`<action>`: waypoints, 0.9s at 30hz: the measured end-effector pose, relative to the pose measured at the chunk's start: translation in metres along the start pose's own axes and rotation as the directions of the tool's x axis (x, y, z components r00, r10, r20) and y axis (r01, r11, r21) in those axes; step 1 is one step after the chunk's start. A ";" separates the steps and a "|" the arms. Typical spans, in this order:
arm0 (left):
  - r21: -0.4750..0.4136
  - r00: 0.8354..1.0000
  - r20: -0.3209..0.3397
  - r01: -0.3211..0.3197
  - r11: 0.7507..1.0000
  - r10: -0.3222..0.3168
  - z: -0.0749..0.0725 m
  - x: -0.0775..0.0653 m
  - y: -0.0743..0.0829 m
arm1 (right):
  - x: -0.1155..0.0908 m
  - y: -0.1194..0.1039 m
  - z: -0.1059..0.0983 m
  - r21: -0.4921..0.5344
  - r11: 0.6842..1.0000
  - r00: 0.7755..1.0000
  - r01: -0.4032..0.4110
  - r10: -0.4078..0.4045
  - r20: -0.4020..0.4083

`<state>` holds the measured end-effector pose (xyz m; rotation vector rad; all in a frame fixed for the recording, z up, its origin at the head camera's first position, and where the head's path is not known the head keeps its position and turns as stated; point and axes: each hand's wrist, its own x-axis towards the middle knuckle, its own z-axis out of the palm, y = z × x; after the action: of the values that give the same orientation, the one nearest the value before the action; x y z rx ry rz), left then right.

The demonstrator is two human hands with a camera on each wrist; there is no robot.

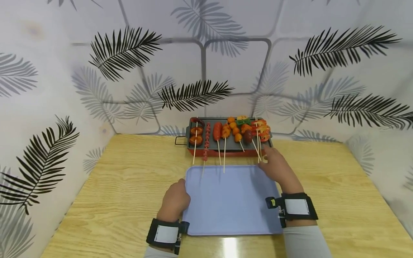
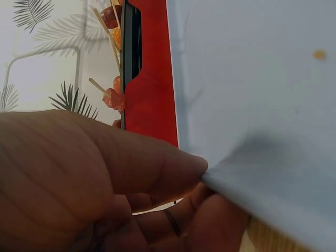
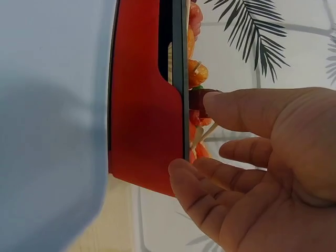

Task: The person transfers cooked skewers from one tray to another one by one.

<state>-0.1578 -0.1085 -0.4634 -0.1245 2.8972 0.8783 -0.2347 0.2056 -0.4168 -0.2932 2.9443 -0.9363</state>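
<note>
A light blue tray [image 1: 232, 204] lies on the wooden table. My left hand [image 1: 175, 199] pinches its left edge between thumb and fingers, as the left wrist view shows close up. Just behind the tray stands a toy grill [image 1: 232, 146] with a dark plate and a red base [image 3: 142, 105]. Across it lie several toy food skewers, among them a red sausage [image 1: 217, 131], a strand of small red pieces [image 1: 206, 143] and shrimp [image 1: 264, 133]. My right hand [image 1: 277, 165] is at the grill's front right corner, fingers spread apart; its thumb overlaps a dark brown piece [image 3: 197, 98].
The grill's wire handle [image 1: 180, 140] sticks out to the left. Several skewer sticks reach over the grill's front, some overlapping the tray's far rim. A wall covering with a leaf pattern [image 1: 226, 64] rises behind the table [image 1: 135, 172].
</note>
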 end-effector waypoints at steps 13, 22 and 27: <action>-0.006 1.000 0.001 0.019 1.000 -0.019 0.001 -0.001 0.002 | 0.002 0.008 0.004 0.162 0.985 0.999 -0.052 0.049 0.024; -0.006 1.000 0.001 0.021 1.000 -0.021 0.000 -0.001 0.002 | -0.002 0.012 0.010 0.253 0.965 0.996 -0.069 0.079 -0.028; -0.013 1.000 -0.003 0.024 1.000 -0.024 -0.001 -0.002 0.003 | 0.000 0.016 0.014 0.313 0.947 0.993 -0.073 0.097 -0.062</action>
<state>-0.1557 -0.1067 -0.4611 -0.1612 2.8873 0.8935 -0.2358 0.2107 -0.4379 -0.1171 2.7861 -1.4016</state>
